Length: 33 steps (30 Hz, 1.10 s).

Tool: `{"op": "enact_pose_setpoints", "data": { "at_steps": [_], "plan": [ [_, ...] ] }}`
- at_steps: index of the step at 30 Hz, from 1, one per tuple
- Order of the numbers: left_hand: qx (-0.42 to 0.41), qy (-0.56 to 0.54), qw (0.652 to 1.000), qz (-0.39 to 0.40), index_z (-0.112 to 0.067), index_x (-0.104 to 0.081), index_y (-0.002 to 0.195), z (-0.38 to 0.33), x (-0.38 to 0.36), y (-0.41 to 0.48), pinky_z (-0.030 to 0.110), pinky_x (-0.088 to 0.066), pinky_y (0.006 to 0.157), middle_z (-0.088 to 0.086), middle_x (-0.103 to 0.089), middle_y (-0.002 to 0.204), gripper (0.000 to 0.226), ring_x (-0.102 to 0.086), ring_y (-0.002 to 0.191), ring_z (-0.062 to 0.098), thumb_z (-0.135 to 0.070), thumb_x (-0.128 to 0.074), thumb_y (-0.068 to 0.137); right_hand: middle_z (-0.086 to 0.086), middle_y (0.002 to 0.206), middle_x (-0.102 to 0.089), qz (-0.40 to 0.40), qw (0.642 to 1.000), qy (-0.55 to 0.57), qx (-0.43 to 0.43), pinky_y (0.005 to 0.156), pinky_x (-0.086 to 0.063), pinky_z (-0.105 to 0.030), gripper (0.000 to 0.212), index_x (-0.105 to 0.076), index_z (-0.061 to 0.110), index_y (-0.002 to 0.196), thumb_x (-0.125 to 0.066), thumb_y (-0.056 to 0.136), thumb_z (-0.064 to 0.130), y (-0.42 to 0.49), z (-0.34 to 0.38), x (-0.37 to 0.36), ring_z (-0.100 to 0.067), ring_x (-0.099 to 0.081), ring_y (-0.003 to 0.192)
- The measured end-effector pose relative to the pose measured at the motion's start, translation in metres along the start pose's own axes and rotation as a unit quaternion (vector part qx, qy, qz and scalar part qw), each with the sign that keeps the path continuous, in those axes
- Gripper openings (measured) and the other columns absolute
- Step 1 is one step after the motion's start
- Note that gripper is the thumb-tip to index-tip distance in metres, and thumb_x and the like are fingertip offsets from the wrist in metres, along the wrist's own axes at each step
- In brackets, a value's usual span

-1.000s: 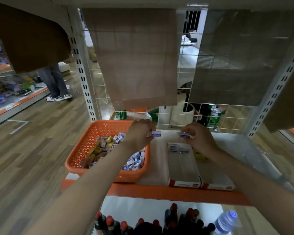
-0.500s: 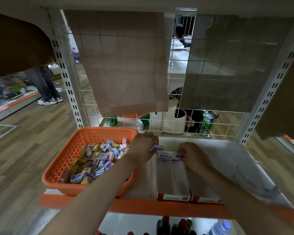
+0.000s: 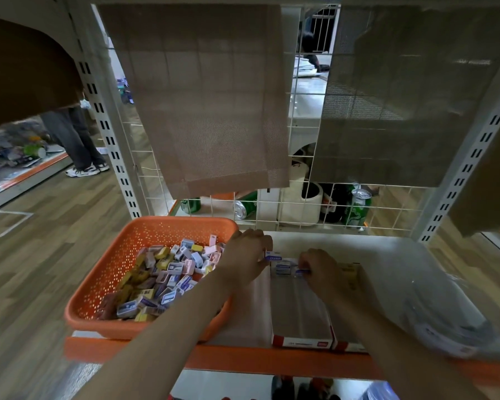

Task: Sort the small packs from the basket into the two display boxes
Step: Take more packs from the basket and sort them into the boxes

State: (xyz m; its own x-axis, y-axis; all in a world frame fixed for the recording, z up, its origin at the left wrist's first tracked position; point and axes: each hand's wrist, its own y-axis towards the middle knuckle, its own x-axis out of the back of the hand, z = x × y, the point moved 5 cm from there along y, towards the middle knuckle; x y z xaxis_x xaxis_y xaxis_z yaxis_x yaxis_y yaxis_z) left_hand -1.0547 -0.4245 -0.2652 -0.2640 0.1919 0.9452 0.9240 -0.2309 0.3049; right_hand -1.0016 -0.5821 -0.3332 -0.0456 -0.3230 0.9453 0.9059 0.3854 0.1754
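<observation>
Pack (image 3: 274, 258) held crosswise, left hand (image 3: 247, 255) pinching it

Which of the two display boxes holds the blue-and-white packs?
The left display box, nearer the orange basket: blue-and-white packs lie at its far end. The right display box shows only yellow there.

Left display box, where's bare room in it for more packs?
The box is bare from its red front lip up to the packs at the far end. Crowded there: the left hand and right hand each hold a pack.
</observation>
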Motion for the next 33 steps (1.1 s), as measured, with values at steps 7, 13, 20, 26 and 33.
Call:
{"op": "enact_pose_setpoints", "data": {
  "at_steps": [7,13,20,26,33],
  "plan": [
    [0.001,-0.007,1.000,-0.001,-0.021,-0.059,0.113,0.003,0.002,-0.002,0.024,-0.029,0.089,-0.003,-0.058,0.114,0.025,-0.049,0.110,0.015,-0.029,-0.058,0.089,0.005,0.083,-0.044,-0.039,0.999,0.016,-0.007,0.066,-0.041,-0.025,0.013,-0.056,0.017,0.077,-0.062,0.084,0.007,0.000,0.004,-0.001,-0.011,-0.044,0.074],
    [-0.004,0.001,1.000,0.006,-0.022,-0.058,0.113,0.002,0.003,-0.005,0.026,-0.031,0.089,-0.003,-0.059,0.112,0.025,-0.050,0.109,0.015,-0.030,-0.057,0.089,0.007,0.082,-0.045,-0.061,0.998,0.015,0.002,0.061,-0.036,-0.023,0.011,-0.057,0.018,0.080,-0.068,0.081,0.015,-0.001,0.007,0.001,-0.011,-0.046,0.073],
    [-0.001,-0.005,1.000,0.006,-0.021,-0.059,0.114,-0.006,0.005,-0.006,0.025,-0.031,0.089,-0.001,-0.059,0.116,0.027,-0.050,0.112,0.016,-0.028,-0.057,0.089,0.009,0.090,-0.059,-0.061,0.976,0.169,0.122,0.070,-0.046,-0.022,0.033,-0.067,0.018,0.098,-0.080,0.068,0.024,-0.007,0.039,0.044,-0.007,-0.056,0.082],
    [0.007,-0.035,0.999,0.016,-0.020,-0.063,0.110,-0.014,0.002,-0.004,0.026,-0.032,0.088,0.000,-0.060,0.112,0.024,-0.052,0.111,0.018,-0.026,-0.059,0.087,0.000,0.087,-0.067,-0.055,0.979,0.141,0.137,0.075,-0.045,-0.034,0.017,-0.071,0.016,0.086,-0.077,0.072,0.022,-0.013,0.048,0.054,-0.019,-0.059,0.084],
    [0.088,-0.006,0.993,0.082,-0.016,-0.044,0.129,-0.015,-0.015,-0.006,0.032,-0.035,0.096,0.004,-0.054,0.123,0.046,-0.048,0.116,0.022,-0.039,-0.054,0.090,0.000,0.098,-0.066,-0.051,0.993,0.040,0.099,0.081,-0.039,-0.031,0.023,-0.070,0.015,0.098,-0.073,0.076,0.022,-0.013,0.018,0.058,-0.020,-0.059,0.094]
  ]
}}
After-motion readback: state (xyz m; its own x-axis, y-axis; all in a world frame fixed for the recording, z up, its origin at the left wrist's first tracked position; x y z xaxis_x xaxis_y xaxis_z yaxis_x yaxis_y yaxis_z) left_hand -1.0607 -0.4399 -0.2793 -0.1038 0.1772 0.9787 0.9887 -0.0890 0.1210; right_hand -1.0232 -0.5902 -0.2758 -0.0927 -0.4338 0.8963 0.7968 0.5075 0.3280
